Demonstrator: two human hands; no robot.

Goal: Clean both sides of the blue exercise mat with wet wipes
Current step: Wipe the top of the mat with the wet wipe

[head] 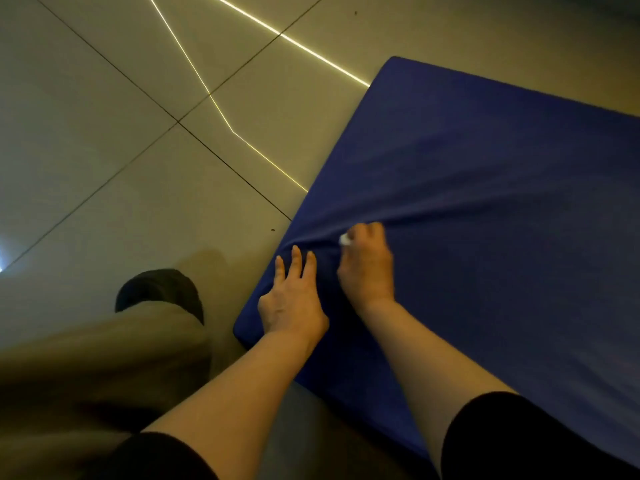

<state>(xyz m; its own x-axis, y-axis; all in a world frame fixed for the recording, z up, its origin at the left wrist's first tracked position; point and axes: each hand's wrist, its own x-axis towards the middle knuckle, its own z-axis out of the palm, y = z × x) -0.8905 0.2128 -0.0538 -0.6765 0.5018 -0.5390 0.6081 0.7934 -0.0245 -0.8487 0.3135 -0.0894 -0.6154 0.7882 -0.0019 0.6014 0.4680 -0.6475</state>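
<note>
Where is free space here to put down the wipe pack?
Free: the tiled floor left of the blue mat, beyond the shoe, and the mat's far half. Crowded: the near left edge, where the left hand and right hand with the wipe bunch it.

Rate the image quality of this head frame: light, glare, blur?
Head view: dim, yellowish light; thin bright streaks of glare cross the floor tiles; right hand and its wet wipe look motion-smeared; left hand on the blue mat reads sharper; wide-angle bending at edges.
</note>
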